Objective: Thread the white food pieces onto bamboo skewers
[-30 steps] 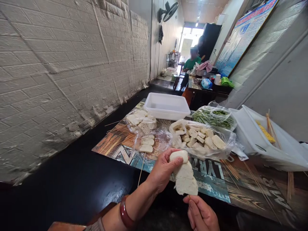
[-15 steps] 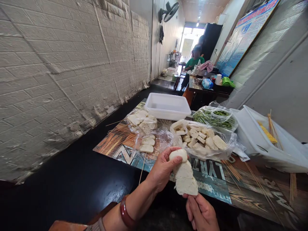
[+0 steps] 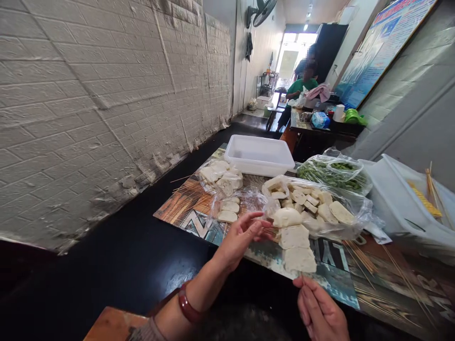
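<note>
Three skewered white slices (image 3: 297,237) hang in a line between the two hands, in front of the person and over the near part of the patterned table covering (image 3: 394,303). The right hand (image 3: 322,308) is below them and a little to the right; its thumb and forefinger are pinched together on the thin stick (image 3: 302,280), of which only a short length shows under the lowest slice, and its other fingers are curled in. The left hand (image 3: 236,241) is to the left of the slices, with its fingers loosely spread and slightly bent, gripping nothing that shows. Its fingertips are just beside the uppermost slice (whether they touch it, I cannot tell), while the lower two slices are clear of it. A dark red bracelet (image 3: 189,303) circles the left wrist. Beyond the top slice, and partly overlapped by it in view, lies a clear bag of white pieces (image 3: 313,201). Farther left, past the left hand, a few flat slices (image 3: 228,210) lie in a short row by crumpled clear plastic (image 3: 254,201). Loose sticks (image 3: 362,258) rest on the covering to the right of the skewered slices.
</note>
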`<state>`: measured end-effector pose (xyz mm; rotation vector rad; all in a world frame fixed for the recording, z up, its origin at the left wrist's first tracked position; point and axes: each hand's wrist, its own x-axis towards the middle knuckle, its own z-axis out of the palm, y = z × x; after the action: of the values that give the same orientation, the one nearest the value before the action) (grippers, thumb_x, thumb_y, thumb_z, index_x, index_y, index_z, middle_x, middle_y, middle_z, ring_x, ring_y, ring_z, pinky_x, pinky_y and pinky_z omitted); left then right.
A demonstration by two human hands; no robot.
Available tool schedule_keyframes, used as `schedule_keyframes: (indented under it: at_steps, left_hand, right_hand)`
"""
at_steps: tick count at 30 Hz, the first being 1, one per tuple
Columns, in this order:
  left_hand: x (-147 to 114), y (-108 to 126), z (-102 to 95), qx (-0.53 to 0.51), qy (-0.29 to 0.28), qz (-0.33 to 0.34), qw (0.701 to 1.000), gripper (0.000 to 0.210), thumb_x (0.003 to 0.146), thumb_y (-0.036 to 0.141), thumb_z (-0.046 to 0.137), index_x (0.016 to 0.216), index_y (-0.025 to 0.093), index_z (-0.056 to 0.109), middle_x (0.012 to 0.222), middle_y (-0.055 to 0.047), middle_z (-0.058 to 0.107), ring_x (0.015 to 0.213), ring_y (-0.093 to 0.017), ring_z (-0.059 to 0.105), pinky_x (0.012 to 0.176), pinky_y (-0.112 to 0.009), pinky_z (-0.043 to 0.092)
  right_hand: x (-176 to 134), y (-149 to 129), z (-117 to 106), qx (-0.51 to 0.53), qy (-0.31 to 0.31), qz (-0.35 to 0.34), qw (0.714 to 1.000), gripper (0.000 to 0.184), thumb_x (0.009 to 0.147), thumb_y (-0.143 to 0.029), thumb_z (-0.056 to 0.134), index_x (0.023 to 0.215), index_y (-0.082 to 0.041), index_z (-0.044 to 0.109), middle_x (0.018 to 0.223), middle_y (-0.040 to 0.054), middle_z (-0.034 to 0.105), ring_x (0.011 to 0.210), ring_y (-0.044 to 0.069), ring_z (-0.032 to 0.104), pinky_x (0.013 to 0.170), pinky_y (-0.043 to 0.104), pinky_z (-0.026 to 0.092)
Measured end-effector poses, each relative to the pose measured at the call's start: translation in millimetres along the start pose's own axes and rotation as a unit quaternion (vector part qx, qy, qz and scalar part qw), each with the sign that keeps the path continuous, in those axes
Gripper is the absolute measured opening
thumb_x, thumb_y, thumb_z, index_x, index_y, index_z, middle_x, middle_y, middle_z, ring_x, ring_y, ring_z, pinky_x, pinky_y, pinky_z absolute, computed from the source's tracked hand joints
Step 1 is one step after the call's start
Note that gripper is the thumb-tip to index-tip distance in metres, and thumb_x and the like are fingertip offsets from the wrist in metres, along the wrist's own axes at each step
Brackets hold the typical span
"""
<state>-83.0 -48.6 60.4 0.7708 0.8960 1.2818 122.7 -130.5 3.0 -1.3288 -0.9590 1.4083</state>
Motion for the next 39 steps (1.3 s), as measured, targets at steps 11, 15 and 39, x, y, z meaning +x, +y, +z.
schedule_keyframes:
  at_steps: [11,15,39]
  left_hand:
    - [56.5,58.8,-69.7,0.676,0.06,0.239,0.695,0.032,0.083,0.028,0.066,0.113,0.017,0.066,0.108,-0.012,0.067,0.101,-0.026,0.059,0.093,-0.04,0.045]
    - [82.9,60.7,-62.1,0.804,0.0,0.206,0.557,0.032,0.08,0.019,0.066,0.111,0.013,0.067,0.112,-0.016,0.065,0.11,-0.03,0.055,0.099,-0.042,0.041]
    - [115.0,93.1,-36.2,0.834,-0.046,0.145,0.531,0.028,0.089,0.022,0.051,0.09,0.011,0.076,0.097,-0.02,0.073,0.092,-0.027,0.068,0.082,-0.036,0.049]
  right_hand:
    - [15.1,-19.2,51.3,0.023,-0.174,0.068,0.982,0.046,0.082,-0.064,0.066,0.085,-0.018,0.059,0.046,-0.01,0.039,0.039,0.006,0.024,0.039,0.02,0.015]
    - [21.7,-22.4,72.8,0.052,-0.177,0.103,0.977,0.049,0.075,-0.064,0.071,0.08,-0.018,0.057,0.045,-0.0118,0.038,0.038,0.003,0.018,0.039,0.019,0.011]
    - [31.0,-29.2,110.3,-0.035,-0.259,0.04,0.964,0.05,0.084,-0.063,0.059,0.09,-0.014,0.063,0.042,-0.011,0.043,0.033,0.004,0.023,0.035,0.018,0.014]
